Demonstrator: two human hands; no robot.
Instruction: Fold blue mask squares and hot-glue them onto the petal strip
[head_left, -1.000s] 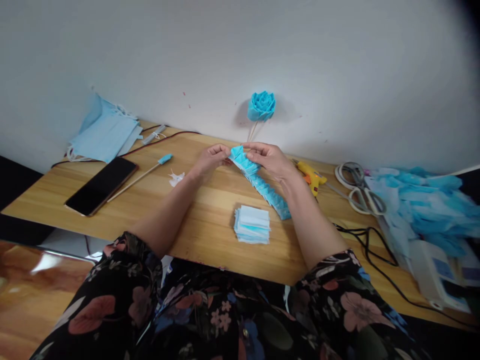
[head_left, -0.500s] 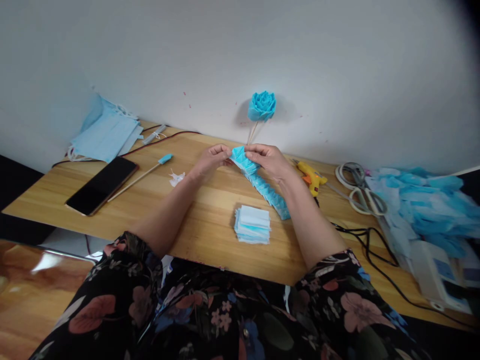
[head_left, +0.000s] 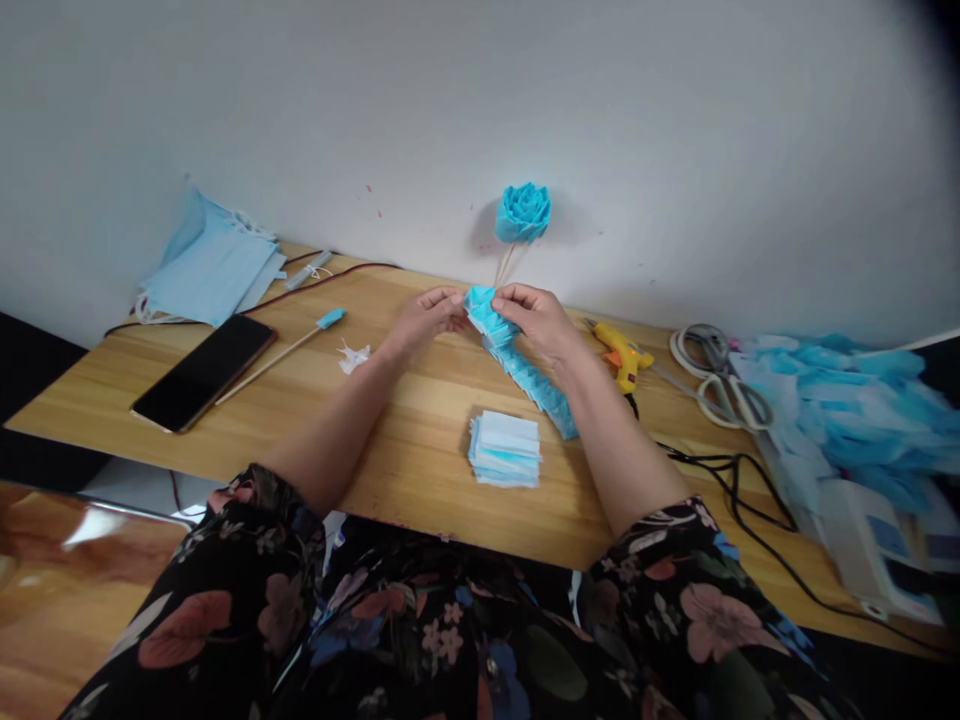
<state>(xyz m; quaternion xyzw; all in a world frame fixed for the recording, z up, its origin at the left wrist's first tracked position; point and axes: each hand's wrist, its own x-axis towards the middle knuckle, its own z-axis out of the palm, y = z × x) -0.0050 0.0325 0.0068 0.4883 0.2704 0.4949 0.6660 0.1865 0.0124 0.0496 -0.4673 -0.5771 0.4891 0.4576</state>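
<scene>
The pale wooden bench is passable between the left forearm and the square blue-and-white fabric stack, to its front edge; the pleated turquoise fabric strip and right forearm bar passage to its right edge.

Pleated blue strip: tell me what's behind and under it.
Behind the top of the pleated blue strip rises the pale stem of a blue flower; the stem's lower end is hidden. The wooden table shows on both sides; whatever the strip directly covers cannot be seen.
</scene>
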